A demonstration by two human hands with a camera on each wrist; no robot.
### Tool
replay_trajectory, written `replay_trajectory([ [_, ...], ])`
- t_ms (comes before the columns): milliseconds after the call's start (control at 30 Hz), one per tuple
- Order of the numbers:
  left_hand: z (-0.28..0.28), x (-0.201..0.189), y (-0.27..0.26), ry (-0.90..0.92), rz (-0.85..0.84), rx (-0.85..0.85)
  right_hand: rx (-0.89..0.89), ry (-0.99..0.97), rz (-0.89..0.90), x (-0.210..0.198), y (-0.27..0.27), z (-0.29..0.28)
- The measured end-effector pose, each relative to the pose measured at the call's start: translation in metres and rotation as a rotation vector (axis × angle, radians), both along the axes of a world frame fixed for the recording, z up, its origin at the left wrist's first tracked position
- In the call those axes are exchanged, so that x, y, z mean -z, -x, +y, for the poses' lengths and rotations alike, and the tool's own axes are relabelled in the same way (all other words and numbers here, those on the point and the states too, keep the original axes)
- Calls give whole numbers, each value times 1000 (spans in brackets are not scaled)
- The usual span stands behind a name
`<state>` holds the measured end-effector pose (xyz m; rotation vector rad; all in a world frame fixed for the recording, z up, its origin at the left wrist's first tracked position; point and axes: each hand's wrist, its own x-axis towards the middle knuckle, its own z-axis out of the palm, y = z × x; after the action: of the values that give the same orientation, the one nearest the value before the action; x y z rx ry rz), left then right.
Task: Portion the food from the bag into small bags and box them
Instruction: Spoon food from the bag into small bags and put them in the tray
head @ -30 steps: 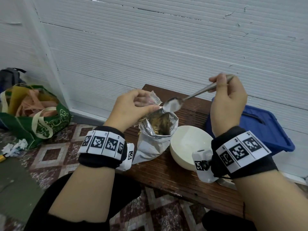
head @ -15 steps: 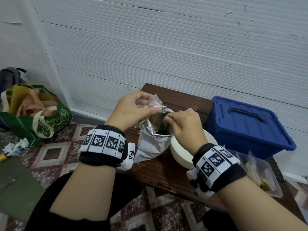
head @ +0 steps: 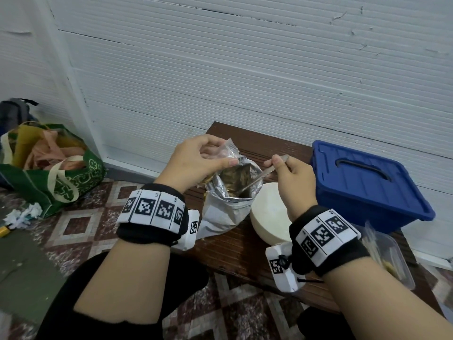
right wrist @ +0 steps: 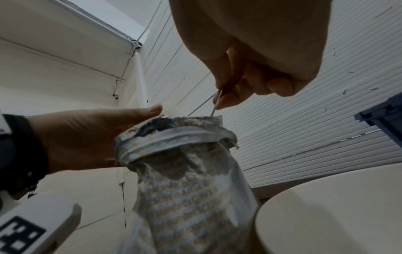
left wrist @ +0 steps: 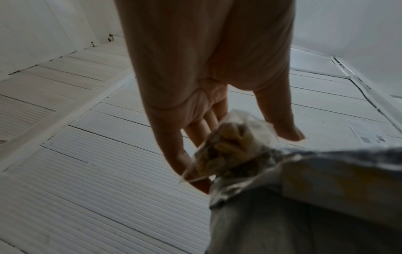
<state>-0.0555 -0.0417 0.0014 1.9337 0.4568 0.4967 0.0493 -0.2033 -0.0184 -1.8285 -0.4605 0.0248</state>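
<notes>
An open silver foil bag (head: 228, 200) of brownish food stands on the dark wooden bench (head: 228, 251). My left hand (head: 221, 157) pinches a small clear bag (head: 231, 147) just above the foil bag's far-left rim. The left wrist view shows pale food pieces inside the small clear bag (left wrist: 230, 147). My right hand (head: 279, 166) grips a metal spoon (head: 266, 172) by its handle. The spoon's bowl is down inside the foil bag, hidden by the food. In the right wrist view the spoon (right wrist: 214, 111) enters the foil bag (right wrist: 185, 171) from above.
A white bowl (head: 268, 217) sits right of the foil bag, under my right wrist. A closed blue lidded box (head: 367, 182) stands at the bench's right end, with a clear plastic container (head: 389, 256) in front of it. A green shopping bag (head: 56, 177) lies on the tiled floor at left.
My right hand came down from a raised position with the spoon and put the spoon's bowl into the foil bag. The left hand has kept its hold on the small bag.
</notes>
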Motion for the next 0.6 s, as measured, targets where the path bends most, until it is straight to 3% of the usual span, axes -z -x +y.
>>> replay_trajectory([
  [267, 0, -6, 3, -12, -26, -7, 185, -56, 169, -3, -8, -3],
  [600, 8, -12, 11, -89, 48, 32, 303, -115, 70, -26, -23, -19],
])
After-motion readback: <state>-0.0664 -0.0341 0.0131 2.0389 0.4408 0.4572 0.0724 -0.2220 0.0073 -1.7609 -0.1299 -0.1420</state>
